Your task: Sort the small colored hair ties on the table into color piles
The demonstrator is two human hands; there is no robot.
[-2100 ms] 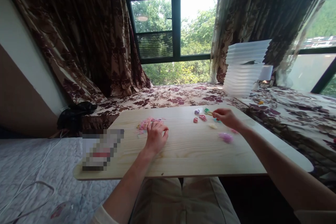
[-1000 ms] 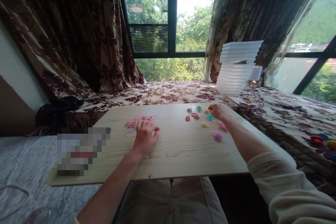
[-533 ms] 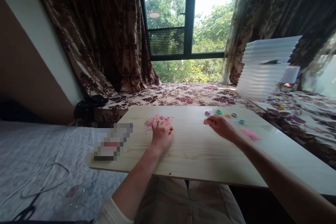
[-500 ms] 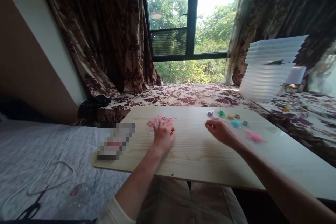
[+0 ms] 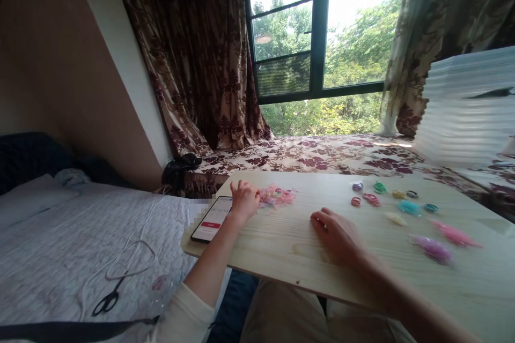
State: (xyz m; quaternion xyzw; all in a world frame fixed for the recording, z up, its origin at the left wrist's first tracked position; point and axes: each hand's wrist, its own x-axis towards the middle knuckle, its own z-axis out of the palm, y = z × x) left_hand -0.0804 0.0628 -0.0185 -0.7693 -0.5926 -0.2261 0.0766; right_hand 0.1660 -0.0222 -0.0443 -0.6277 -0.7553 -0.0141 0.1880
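On the left part of the table, my left hand [image 5: 244, 201] hovers or rests at the near left side of a loose pile of mostly pink small elastic bands [image 5: 278, 196]. Its fingers are bent but apart, and nothing shows in them. My right hand [image 5: 333, 231] lies low over the middle of the table, fingers loosely stretched, with no item visible in it. To its right are small coloured bundles: red ones [image 5: 370, 199], a green one [image 5: 379, 187], a turquoise one [image 5: 409, 207], a pink one [image 5: 455, 233] and a purple one [image 5: 433, 250].
A phone [image 5: 212, 218] with a lit screen lies at the table's left end, beside my left forearm. On the bed [image 5: 132, 214] are black-handled scissors [image 5: 107, 303] and a white cable [image 5: 131, 249]. A white foam sheet [image 5: 466, 112] stands at the right.
My view has turned left. My right hand has drawn back from the coloured bundles towards me, uncovering red ones. My left hand has shifted from the pile's near side to its left side.
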